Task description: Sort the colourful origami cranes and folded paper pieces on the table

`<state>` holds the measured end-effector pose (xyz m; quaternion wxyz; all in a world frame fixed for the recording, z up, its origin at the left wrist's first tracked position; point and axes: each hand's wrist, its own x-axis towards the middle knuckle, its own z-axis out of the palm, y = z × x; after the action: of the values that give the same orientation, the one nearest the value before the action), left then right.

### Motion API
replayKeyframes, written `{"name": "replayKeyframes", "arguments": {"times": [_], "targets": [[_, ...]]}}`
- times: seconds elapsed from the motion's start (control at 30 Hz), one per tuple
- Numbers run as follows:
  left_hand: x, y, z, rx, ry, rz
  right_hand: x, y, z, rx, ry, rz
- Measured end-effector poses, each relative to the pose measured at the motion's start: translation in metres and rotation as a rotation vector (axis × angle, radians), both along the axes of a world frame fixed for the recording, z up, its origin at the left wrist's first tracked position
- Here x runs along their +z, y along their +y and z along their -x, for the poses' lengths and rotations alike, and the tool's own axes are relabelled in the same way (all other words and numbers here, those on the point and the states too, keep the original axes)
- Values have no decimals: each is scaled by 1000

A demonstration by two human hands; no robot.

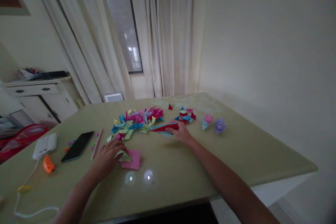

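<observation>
Left hand: half-curled over green paper, grip unclear
Right hand: pinching red-blue paper
Folded: paper heap
Flat: pink sheet

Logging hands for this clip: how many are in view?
2: the left hand, touching the green paper by the pink sheet, and the right hand, holding red and blue paper near the colourful pile. Neither looks hidden.

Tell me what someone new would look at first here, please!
Probably the big, colourful heap of folded paper pieces on the far half of the table. Next, the red-and-blue paper the right hand holds, at the heap's right end. Then maybe the orange object at the left, near the smartphone.
</observation>
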<state>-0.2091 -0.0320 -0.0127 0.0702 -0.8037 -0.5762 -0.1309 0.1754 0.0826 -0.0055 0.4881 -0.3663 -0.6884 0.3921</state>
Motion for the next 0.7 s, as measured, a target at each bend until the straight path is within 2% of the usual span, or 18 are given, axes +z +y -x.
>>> {"name": "replayKeyframes", "arguments": {"times": [0.1, 0.2, 0.3, 0.4, 0.47, 0.53, 0.6, 0.7], "targets": [[10, -1, -6, 1, -59, -70, -1, 1, 0, 10, 19, -3], [27, -3, -23, 39, -203, -179, -4, 3, 2, 10, 28, -15], [51, 3, -61, 13, -360, -161, -6, 3, 4, 21, 19, -10], [67, 18, -112, -112, -437, -182, -7, 1, 5, 48, 34, 4], [67, 31, -141, -205, -465, -154, -6, 1, 4, 67, 63, 3], [59, 41, -162, -235, -481, -122, -6, 2, 3, 103, 81, 2], [47, 47, -172, -237, -474, -126, -6, 4, 1, 156, 77, 7], [29, 47, -171, -294, -469, -205, -6, 4, 1, 213, 74, 26]]}}
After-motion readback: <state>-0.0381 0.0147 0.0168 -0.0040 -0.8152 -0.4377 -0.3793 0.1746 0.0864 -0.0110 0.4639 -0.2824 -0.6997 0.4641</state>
